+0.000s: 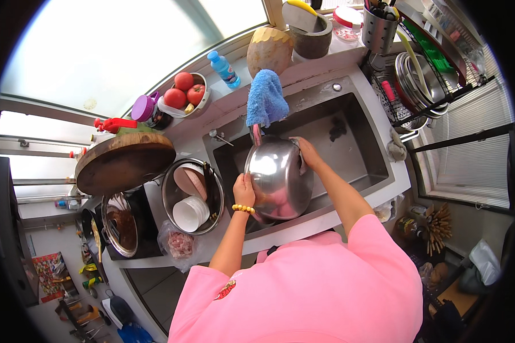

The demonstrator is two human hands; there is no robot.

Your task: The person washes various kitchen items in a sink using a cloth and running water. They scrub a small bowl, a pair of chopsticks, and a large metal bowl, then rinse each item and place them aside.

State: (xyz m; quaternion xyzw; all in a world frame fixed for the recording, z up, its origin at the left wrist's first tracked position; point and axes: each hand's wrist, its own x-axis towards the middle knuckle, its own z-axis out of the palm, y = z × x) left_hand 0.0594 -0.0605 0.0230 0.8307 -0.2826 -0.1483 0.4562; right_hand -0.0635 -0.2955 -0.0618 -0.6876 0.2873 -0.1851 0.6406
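A shiny metal pot [280,182] is held over the left part of the steel sink [355,146], tilted so that its smooth outer surface faces up. At the pot's left side my left hand [244,189], with a yellow bead bracelet at the wrist, is closed on its edge. My right hand [308,152] is closed at the pot's upper right edge, where a small dark grey part shows beneath the fingers; I cannot tell if it is a handle. Just beyond the pot, a blue towel [266,100] hangs over the faucet.
Left of the sink are a metal basin [167,199] with white bowls, a bag of meat [180,244], a round wooden board [126,163] and a lidded pan [120,226]. Tomatoes [175,99] and a blue bottle [224,70] stand behind. A dish rack [409,123] is at the right.
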